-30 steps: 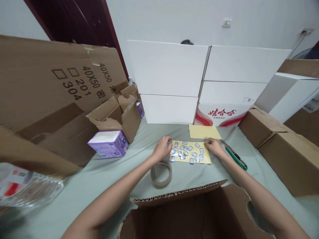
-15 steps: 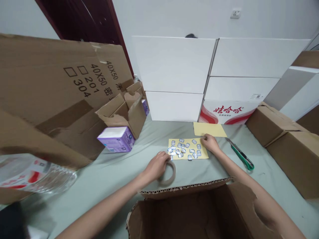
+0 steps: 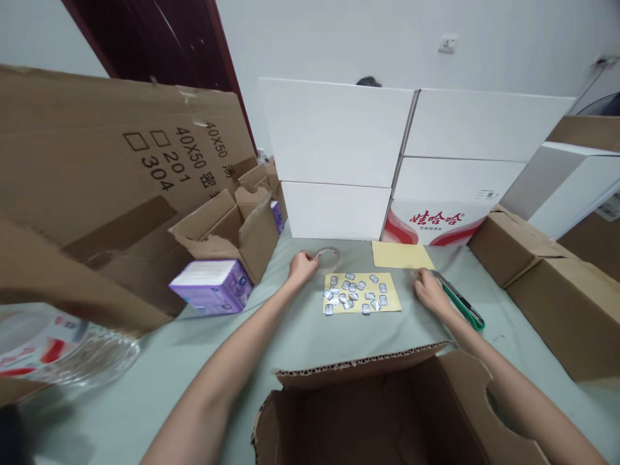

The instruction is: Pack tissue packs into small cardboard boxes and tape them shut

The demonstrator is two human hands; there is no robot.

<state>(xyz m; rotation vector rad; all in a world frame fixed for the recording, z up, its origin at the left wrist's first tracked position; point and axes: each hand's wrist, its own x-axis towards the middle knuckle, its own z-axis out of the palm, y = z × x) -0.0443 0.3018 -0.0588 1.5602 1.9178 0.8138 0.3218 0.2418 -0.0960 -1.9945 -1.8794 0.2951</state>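
My left hand is closed on a brown tape roll, holding it just above the table behind the sticker sheet. A yellow sheet with several small blue-and-white stickers lies in the middle of the table. My right hand rests on the table to the right of that sheet, fingers curled, right beside a green utility knife. Whether it grips anything is unclear. A second, blank yellow sheet lies farther back.
An open cardboard box stands at the near edge. White boxes are stacked at the back, brown cartons at the right. At left lie large cardboard, an open small carton, a purple pack and a plastic bag.
My left hand picked up the tape roll from in front of the sticker sheet and carried it behind it. My right hand slid from the sheet's corner rightward to beside the knife.
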